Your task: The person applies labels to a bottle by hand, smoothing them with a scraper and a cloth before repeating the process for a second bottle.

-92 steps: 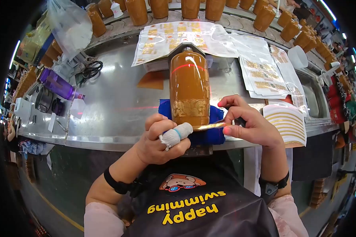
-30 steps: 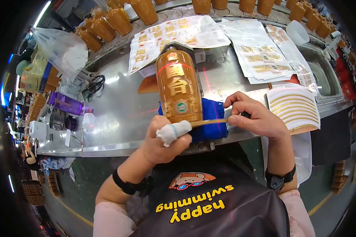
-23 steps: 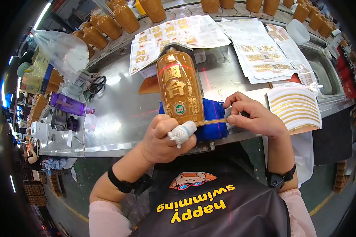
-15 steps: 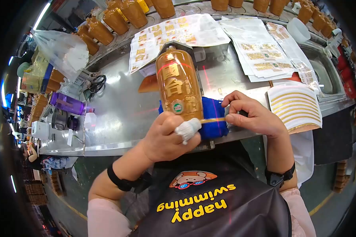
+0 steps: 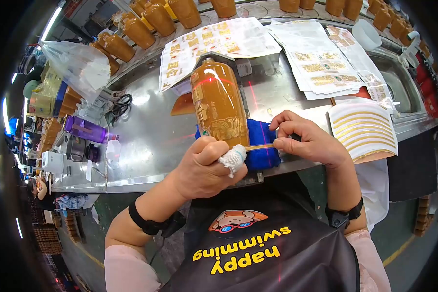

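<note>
Right fingers: our right hand [image 5: 309,145] has thumb and index pinched closed on the free end of the gold strip [image 5: 260,147], other fingers loosely bent. Left fingers: our left hand [image 5: 199,168] is curled at the base, with the white finger wrap [image 5: 232,158] against the strip's other end. Can't tell whether those fingers grip anything; undersides hidden.

Strip runs crosswise, near-taut, from the bottle's base to the right pinch.

Change: the brown bottle [image 5: 224,100] is rolled about its own axis. Lettering that was up top now sits on the left flank; the relief pattern faces us. We read that as a new stretch of base meeting the strip.

Bottle lies on its side, base end over the blue cloth [image 5: 264,158]. Long axis runs away from us, neck at the far end by the dark holder [image 5: 231,63], angled slightly left.
</note>
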`<state>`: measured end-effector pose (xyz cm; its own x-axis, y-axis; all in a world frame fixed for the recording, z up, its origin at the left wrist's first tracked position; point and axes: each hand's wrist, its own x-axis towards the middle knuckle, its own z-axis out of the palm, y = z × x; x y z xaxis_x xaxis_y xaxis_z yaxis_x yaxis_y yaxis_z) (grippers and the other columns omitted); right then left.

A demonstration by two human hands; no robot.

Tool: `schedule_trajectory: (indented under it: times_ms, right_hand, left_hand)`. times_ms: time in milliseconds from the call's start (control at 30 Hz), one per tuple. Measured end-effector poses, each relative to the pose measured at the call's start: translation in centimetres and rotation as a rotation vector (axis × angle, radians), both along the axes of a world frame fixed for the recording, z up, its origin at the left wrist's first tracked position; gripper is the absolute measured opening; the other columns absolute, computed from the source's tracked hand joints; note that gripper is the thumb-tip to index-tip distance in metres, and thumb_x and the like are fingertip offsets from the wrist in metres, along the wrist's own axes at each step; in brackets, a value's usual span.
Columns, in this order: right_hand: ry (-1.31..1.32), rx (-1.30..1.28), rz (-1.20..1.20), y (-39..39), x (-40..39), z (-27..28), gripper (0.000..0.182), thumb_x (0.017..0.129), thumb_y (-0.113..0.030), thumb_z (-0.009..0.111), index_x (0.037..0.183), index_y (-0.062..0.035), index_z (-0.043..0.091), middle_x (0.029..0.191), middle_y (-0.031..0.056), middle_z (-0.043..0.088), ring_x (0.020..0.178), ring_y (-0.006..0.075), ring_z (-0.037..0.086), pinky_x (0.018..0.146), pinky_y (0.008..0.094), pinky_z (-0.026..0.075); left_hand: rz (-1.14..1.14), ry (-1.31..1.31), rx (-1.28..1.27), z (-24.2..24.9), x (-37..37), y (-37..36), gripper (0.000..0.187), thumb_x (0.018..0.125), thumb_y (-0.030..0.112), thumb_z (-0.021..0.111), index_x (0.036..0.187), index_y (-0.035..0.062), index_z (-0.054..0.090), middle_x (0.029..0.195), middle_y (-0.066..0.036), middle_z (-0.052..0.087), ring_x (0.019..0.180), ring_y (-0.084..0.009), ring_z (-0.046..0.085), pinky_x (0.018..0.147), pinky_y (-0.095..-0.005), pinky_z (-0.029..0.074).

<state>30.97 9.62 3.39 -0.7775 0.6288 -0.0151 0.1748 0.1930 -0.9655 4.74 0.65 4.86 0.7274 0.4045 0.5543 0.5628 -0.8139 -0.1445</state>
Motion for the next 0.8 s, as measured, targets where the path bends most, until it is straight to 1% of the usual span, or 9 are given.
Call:
schedule_trajectory:
  times_ms: [100,200,233,333,467,500,600,767,800]
  right_hand:
    - [0.004,-0.014,-0.017,-0.1,0.0,0.2,0.024,0.09,-0.022,0.067,0.078,-0.0027,0.059,0.112,0.0084,0.05,0.098,0.0139,0.047,0.085,0.0274,0.039]
    - [0.062,0.116,0.018,-0.4,0.1,1.8,0.023,0.089,-0.021,0.068,0.077,-0.0033,0.058,0.113,0.0087,0.051,0.097,0.0138,0.048,0.084,0.0275,0.039]
    - [0.074,0.124,0.02,-0.6,0.2,2.8,0.023,0.089,-0.02,0.068,0.077,-0.0034,0.058,0.113,0.0086,0.051,0.096,0.0137,0.048,0.084,0.0276,0.039]
    - [0.074,0.155,0.008,-0.9,0.3,4.5,0.022,0.089,-0.019,0.068,0.077,-0.0039,0.057,0.113,0.0084,0.052,0.095,0.0135,0.048,0.084,0.0274,0.039]
    - [-0.002,0.132,-0.06,-0.4,0.5,2.3,0.022,0.09,-0.019,0.067,0.077,-0.0041,0.056,0.112,0.0067,0.052,0.094,0.0126,0.047,0.083,0.0264,0.039]
    - [-0.009,0.116,-0.071,-0.4,0.4,1.7,0.023,0.09,-0.019,0.067,0.077,-0.0041,0.056,0.112,0.0064,0.051,0.093,0.0123,0.047,0.082,0.0262,0.039]
    - [-0.024,0.116,-0.088,-0.4,0.2,0.6,0.023,0.09,-0.02,0.066,0.078,-0.0042,0.056,0.111,0.0052,0.051,0.091,0.011,0.047,0.08,0.0249,0.04]
    - [-0.048,0.076,-0.092,-0.3,0.0,0.5,0.022,0.09,-0.02,0.066,0.077,-0.0043,0.056,0.112,0.0052,0.051,0.09,0.0102,0.047,0.078,0.0244,0.04]
    - [-0.044,0.076,-0.096,-0.3,0.0,0.5,0.023,0.089,-0.02,0.067,0.077,-0.0035,0.057,0.11,0.0069,0.052,0.092,0.0132,0.049,0.08,0.026,0.041]
  left_hand:
    - [0.002,-0.004,-0.022,0.1,-0.1,-0.1,0.034,0.058,0.006,0.077,0.088,0.0191,0.068,0.11,-0.001,0.061,0.095,-0.0242,0.048,0.078,-0.0381,0.04]
    - [0.184,-0.159,-0.039,-0.7,-1.1,-1.5,0.033,0.063,0.005,0.076,0.091,0.0182,0.063,0.107,-0.005,0.062,0.095,-0.0282,0.048,0.079,-0.0412,0.04]
    - [0.248,-0.23,-0.052,-1.4,-1.3,-1.9,0.03,0.068,0.003,0.073,0.09,0.0171,0.059,0.103,-0.008,0.062,0.093,-0.0306,0.047,0.08,-0.0432,0.04]
    - [0.294,-0.289,-0.006,-3.1,-1.6,-2.9,0.029,0.067,0.002,0.073,0.088,0.0165,0.059,0.103,-0.008,0.062,0.092,-0.0304,0.047,0.08,-0.0432,0.039]
    - [0.247,-0.29,0.012,-3.4,-1.6,-3.1,0.029,0.065,-0.001,0.072,0.086,0.0156,0.06,0.103,-0.008,0.062,0.093,-0.0296,0.047,0.075,-0.0404,0.041]
    - [0.232,-0.266,0.033,-3.5,-1.7,-3.0,0.026,0.062,0.002,0.071,0.083,0.015,0.062,0.104,-0.007,0.061,0.094,-0.0285,0.047,0.073,-0.0384,0.042]
    - [0.179,-0.211,0.084,-2.5,-1.5,-2.5,0.025,0.058,0.006,0.07,0.081,0.0145,0.064,0.105,-0.005,0.06,0.094,-0.0265,0.047,0.072,-0.0378,0.042]
    - [0.102,-0.19,0.043,-2.1,-1.7,-1.6,0.026,0.056,0.008,0.071,0.08,0.0161,0.066,0.105,-0.004,0.057,0.095,-0.0226,0.048,0.073,-0.0361,0.041]
    - [0.08,-0.18,0.038,-1.7,-1.4,-1.3,0.026,0.056,0.008,0.072,0.08,0.017,0.066,0.105,-0.004,0.057,0.095,-0.0219,0.048,0.073,-0.0358,0.041]
